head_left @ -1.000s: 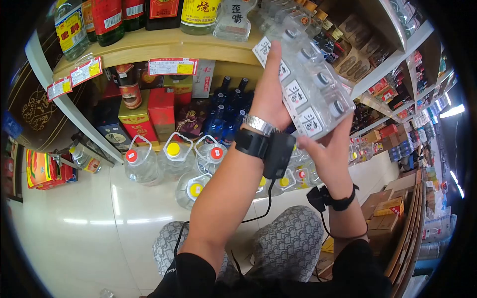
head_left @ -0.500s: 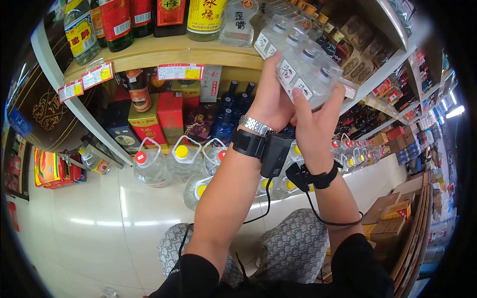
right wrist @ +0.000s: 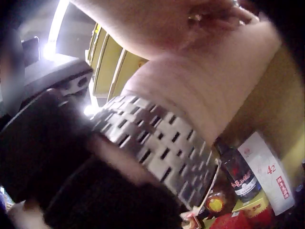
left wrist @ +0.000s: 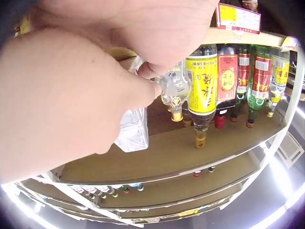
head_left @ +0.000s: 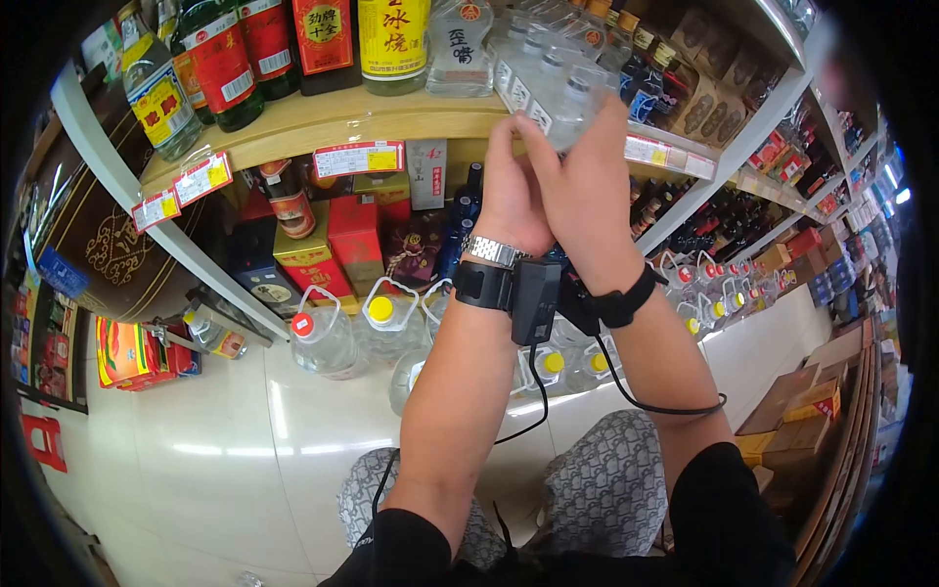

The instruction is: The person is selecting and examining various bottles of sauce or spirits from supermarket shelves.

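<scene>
A pack of small clear bottles [head_left: 550, 83], with grey caps and white labels in clear plastic, lies at the front of the upper shelf. My right hand [head_left: 592, 201] grips its near end, thumb on the left and fingers along the right side. Close below, my left hand [head_left: 514, 201] holds the near left corner; most of its fingers are hidden. In the left wrist view the clear wrapping [left wrist: 134, 131] shows past the hands. The right wrist view is mostly filled by a metal watch band [right wrist: 157, 143] on the left wrist.
Upright bottles stand left of the pack, the nearest a clear flask [head_left: 460, 49] beside a yellow-labelled bottle [head_left: 393, 44]. Price tags [head_left: 358, 158] run along the wooden shelf edge [head_left: 284, 137]. Below are boxes [head_left: 354, 235] and, on the floor, large handled jugs [head_left: 328, 342].
The pack has moved away from the body, from raised and tilted in both hands down onto the shelf. The right hand has shifted up and left over its near end.
</scene>
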`<action>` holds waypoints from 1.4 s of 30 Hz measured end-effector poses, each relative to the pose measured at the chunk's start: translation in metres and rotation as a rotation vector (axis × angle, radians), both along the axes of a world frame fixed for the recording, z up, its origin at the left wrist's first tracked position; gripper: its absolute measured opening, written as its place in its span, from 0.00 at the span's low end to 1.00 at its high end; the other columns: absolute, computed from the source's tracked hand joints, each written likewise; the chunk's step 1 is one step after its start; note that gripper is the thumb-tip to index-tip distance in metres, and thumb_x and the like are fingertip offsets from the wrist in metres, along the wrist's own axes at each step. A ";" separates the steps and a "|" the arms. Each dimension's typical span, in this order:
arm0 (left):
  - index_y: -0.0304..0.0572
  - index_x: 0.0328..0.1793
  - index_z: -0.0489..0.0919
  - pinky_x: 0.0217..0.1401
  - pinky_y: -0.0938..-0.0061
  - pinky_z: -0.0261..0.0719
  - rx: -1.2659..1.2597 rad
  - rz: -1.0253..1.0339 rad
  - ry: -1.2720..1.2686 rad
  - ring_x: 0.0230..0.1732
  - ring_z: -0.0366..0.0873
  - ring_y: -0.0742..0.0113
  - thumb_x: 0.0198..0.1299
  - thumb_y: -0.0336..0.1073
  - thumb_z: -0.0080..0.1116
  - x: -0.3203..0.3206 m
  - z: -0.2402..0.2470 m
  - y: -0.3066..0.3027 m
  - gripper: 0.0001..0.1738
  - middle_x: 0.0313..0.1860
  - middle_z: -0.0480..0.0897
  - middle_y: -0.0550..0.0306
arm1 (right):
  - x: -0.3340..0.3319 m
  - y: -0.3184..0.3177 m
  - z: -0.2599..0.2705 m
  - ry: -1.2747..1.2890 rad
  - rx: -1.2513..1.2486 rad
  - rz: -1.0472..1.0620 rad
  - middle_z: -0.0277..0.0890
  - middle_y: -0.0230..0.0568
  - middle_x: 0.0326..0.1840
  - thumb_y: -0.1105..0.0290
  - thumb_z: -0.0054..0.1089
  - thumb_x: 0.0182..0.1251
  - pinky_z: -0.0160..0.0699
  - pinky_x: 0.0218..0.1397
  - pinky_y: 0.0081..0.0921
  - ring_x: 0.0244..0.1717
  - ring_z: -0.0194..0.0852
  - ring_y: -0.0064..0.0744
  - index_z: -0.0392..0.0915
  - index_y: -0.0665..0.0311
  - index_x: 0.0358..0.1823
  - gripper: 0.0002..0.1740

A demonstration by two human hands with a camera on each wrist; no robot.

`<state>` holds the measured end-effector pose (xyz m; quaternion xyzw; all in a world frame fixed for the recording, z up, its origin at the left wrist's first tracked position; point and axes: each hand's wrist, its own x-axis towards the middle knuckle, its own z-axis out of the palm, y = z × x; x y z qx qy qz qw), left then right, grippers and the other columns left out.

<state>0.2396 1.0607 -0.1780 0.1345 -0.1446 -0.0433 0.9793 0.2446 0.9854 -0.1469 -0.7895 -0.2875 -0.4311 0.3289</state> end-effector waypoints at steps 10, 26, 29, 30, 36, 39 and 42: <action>0.38 0.64 0.74 0.64 0.62 0.73 0.098 0.093 0.081 0.56 0.78 0.56 0.67 0.66 0.45 0.012 -0.008 0.004 0.37 0.54 0.80 0.50 | -0.015 -0.015 -0.004 0.044 0.031 0.081 0.69 0.58 0.49 0.57 0.61 0.70 0.75 0.49 0.38 0.43 0.75 0.47 0.56 0.75 0.67 0.36; 0.41 0.54 0.77 0.65 0.61 0.72 0.093 0.194 0.268 0.60 0.78 0.56 0.67 0.63 0.44 0.015 -0.014 -0.006 0.31 0.55 0.82 0.52 | 0.021 -0.006 -0.003 0.194 0.047 0.085 0.79 0.49 0.27 0.63 0.62 0.68 0.77 0.34 0.45 0.33 0.81 0.55 0.66 0.65 0.47 0.17; 0.43 0.53 0.77 0.66 0.60 0.71 0.105 0.237 0.267 0.61 0.77 0.56 0.67 0.62 0.45 0.021 -0.022 -0.008 0.30 0.57 0.82 0.52 | 0.039 0.000 -0.003 0.141 0.013 0.071 0.80 0.48 0.29 0.63 0.62 0.67 0.78 0.35 0.44 0.33 0.81 0.53 0.70 0.64 0.41 0.14; 0.44 0.50 0.77 0.65 0.60 0.71 0.068 0.241 0.252 0.60 0.77 0.56 0.67 0.60 0.47 0.021 -0.023 -0.009 0.26 0.56 0.81 0.53 | 0.044 0.002 -0.003 0.132 0.000 0.065 0.81 0.48 0.29 0.63 0.63 0.66 0.78 0.35 0.44 0.34 0.82 0.52 0.71 0.64 0.39 0.13; 0.49 0.40 0.72 0.66 0.58 0.70 0.007 0.299 0.213 0.57 0.77 0.58 0.67 0.48 0.52 0.029 -0.032 -0.001 0.13 0.48 0.81 0.58 | 0.059 0.008 -0.001 0.090 -0.012 0.012 0.81 0.47 0.27 0.62 0.64 0.65 0.77 0.34 0.42 0.31 0.82 0.50 0.76 0.63 0.36 0.12; 0.49 0.38 0.70 0.67 0.58 0.69 0.018 0.316 0.203 0.56 0.77 0.59 0.67 0.45 0.53 0.030 -0.031 0.000 0.10 0.45 0.80 0.59 | 0.061 0.009 0.001 0.091 -0.032 -0.021 0.81 0.47 0.26 0.61 0.64 0.64 0.78 0.35 0.42 0.31 0.82 0.51 0.77 0.63 0.34 0.12; 0.49 0.39 0.71 0.66 0.58 0.70 0.014 0.310 0.200 0.56 0.76 0.60 0.66 0.43 0.53 0.027 -0.028 -0.001 0.09 0.45 0.80 0.60 | 0.068 0.008 0.004 0.145 -0.111 -0.041 0.83 0.47 0.29 0.62 0.65 0.62 0.80 0.38 0.44 0.35 0.83 0.51 0.78 0.64 0.34 0.12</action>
